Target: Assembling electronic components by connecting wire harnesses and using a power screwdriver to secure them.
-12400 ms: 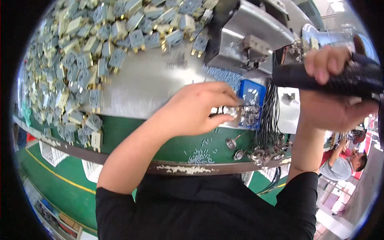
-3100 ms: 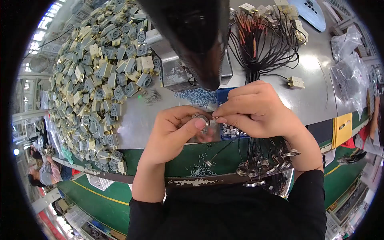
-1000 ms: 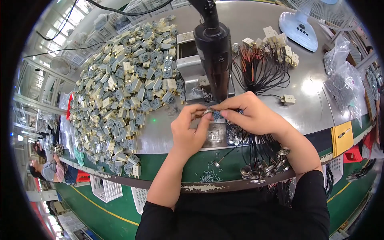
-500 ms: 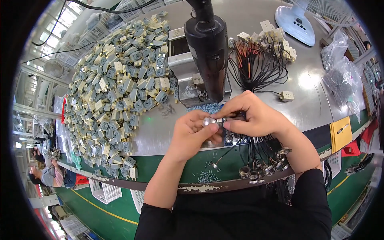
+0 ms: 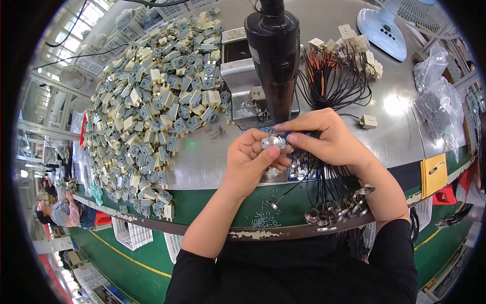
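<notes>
Two hands: left hand [image 5: 250,164], right hand [image 5: 324,137]. One round metal disc [image 5: 273,142] pinched between them. One black electric screwdriver [image 5: 273,55]. One fan base [image 5: 382,33]. One yellow tag [image 5: 434,175]. Two clear plastic bags [image 5: 438,99]. Grey-and-cream connector blocks [image 5: 152,106]: heap, too many to count.

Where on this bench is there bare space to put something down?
Bare metal lies between the black wire bundle and the plastic bags, and left of the left hand beside the grey part pile. The pile and the front edge by the right hand are crowded.
</notes>
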